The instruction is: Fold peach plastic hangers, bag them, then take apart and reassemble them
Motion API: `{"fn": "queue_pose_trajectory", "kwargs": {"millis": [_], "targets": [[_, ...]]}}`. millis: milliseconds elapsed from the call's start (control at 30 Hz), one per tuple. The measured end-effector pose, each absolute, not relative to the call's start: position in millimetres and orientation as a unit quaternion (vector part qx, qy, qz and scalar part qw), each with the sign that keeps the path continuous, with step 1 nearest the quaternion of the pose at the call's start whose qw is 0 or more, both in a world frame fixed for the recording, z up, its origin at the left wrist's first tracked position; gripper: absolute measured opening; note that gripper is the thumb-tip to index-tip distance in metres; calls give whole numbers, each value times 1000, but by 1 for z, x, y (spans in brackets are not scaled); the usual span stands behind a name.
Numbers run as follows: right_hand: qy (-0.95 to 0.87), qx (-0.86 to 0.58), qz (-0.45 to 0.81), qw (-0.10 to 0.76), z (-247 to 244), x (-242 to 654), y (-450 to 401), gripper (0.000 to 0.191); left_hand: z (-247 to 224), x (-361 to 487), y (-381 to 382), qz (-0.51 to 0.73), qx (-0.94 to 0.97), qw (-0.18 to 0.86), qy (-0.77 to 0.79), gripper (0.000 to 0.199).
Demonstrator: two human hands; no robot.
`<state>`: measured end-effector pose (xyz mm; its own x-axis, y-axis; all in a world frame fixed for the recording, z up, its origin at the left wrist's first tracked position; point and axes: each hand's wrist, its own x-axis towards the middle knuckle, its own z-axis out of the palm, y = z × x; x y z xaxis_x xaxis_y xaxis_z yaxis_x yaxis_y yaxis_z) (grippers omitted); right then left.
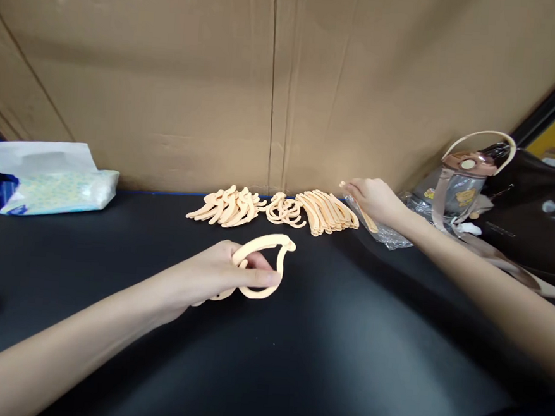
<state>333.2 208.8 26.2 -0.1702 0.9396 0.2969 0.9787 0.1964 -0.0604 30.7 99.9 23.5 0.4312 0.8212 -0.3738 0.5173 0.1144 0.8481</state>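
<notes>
My left hand (223, 271) is closed around beige plastic parts in the middle of the table, a curved hanger arm (260, 242) and a round hanger hook (280, 268) that meet at one end. Whether they are joined I cannot tell. At the right, my right hand (376, 199) pinches a long beige hanger arm (368, 219), which slants down beside a row of similar hanger arms (329, 213). Left of that row lies a small heap of hanger hooks (284, 210). Another pile of hanger arms (227, 208) is farther left.
A tissue pack (60, 183) stands at the left on the black table (266, 372). On the right are clear plastic wrap (392, 237), a water bottle (464, 183) with a strap, and a dark bag (534, 207). A cardboard wall (195, 88) rises behind.
</notes>
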Motion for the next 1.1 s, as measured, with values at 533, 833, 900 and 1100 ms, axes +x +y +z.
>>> {"fn": "queue_pose_trajectory", "kwargs": {"millis": [533, 833, 900, 1100], "targets": [[-704, -687, -40, 177, 0, 335, 242, 45, 6, 24, 102, 279, 573, 590, 495, 57], [-731, -630, -17, 261, 28, 310, 185, 39, 0, 27, 98, 293, 589, 645, 388, 63], [-809, -487, 121, 306, 32, 286, 154, 33, 1, 32, 93, 292, 588, 651, 381, 67], [-822, -231, 408, 324, 28, 225, 91, 12, -4, 49, 82, 285, 577, 678, 355, 76]]}}
